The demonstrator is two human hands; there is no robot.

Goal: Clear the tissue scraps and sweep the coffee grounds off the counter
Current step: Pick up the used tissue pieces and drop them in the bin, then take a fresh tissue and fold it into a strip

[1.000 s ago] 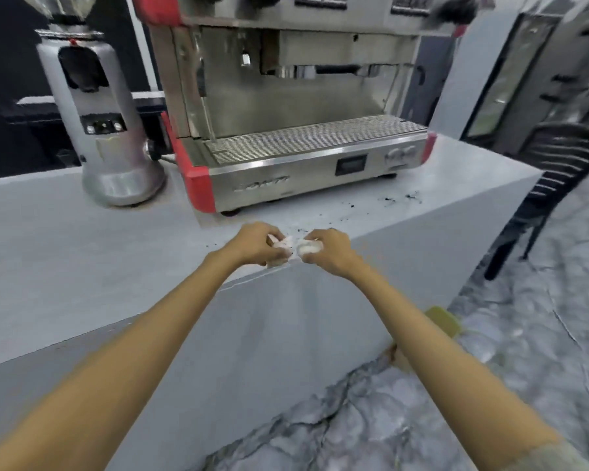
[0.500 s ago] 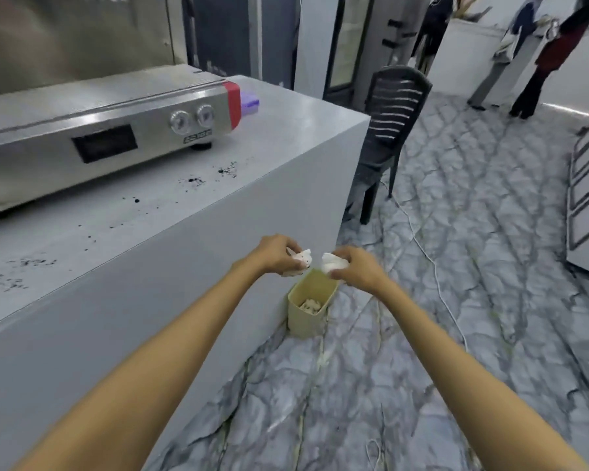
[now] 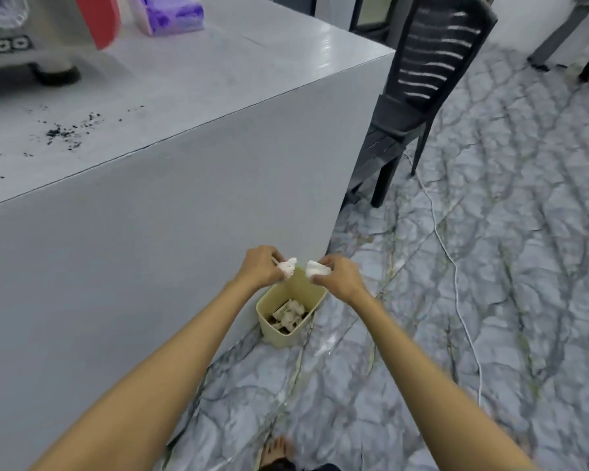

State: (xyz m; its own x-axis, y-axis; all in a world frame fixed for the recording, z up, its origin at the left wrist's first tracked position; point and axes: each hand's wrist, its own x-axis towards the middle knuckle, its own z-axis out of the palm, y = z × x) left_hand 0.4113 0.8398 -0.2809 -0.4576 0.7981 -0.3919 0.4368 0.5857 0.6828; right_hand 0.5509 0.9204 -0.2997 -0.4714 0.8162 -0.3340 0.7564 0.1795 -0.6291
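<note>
We are in a café: at far left an espresso machine [image 3: 31,35] stands on a grey counter [image 3: 218,73] scattered with coffee grounds [image 3: 65,129], with a black plastic chair [image 3: 419,90] on the marble-patterned floor [image 3: 490,232] to the right.

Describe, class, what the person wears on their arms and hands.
Nothing is worn on either: both forearms are bare with no sleeve in view, and the left hand and right hand have no gloves. No watch, ring or band shows.
</note>
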